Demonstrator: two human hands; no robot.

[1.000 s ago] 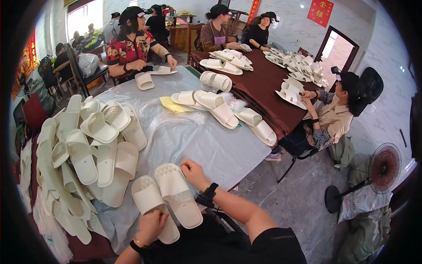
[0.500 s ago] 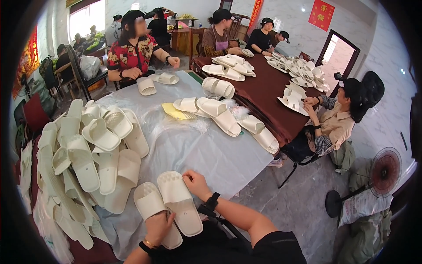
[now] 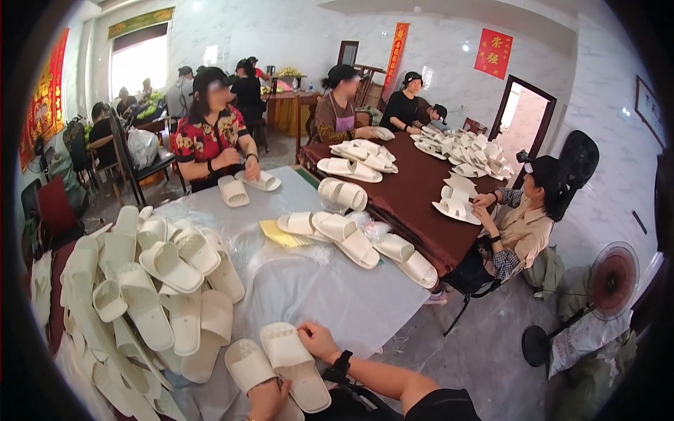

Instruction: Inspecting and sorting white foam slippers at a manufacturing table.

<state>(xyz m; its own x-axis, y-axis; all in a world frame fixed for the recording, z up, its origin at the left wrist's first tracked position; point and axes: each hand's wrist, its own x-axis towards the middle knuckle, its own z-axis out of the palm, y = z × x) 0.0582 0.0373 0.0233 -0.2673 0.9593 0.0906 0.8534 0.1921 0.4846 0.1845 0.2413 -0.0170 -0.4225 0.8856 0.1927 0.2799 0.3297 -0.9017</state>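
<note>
Two cream slippers lie side by side at the near edge of the table, toes pointing away from me. My left hand [image 3: 269, 398] is closed on the left slipper [image 3: 247, 363], its fingers partly hidden near the strap and its thumb by the other slipper. My right hand [image 3: 318, 342] has its fingers curled together at the toe-side edge of the right slipper [image 3: 288, 347]; what they pinch, if anything, is hidden. Left of my hands rises a large heap of cream slippers [image 3: 165, 270].
Grey plastic sheeting [image 3: 337, 298] covers my table. Several slippers [image 3: 344, 235] and a yellow sheet [image 3: 277, 236] lie farther across it. Co-workers handle slippers at the far left edge and around a brown-covered table [image 3: 414, 182]. A fan [image 3: 612, 281] stands at right.
The view has tilted up, so the scene sits lower. A co-worker in a red patterned shirt has brought a hand down to a slipper. My hands keep nearly the same places on the slippers.
</note>
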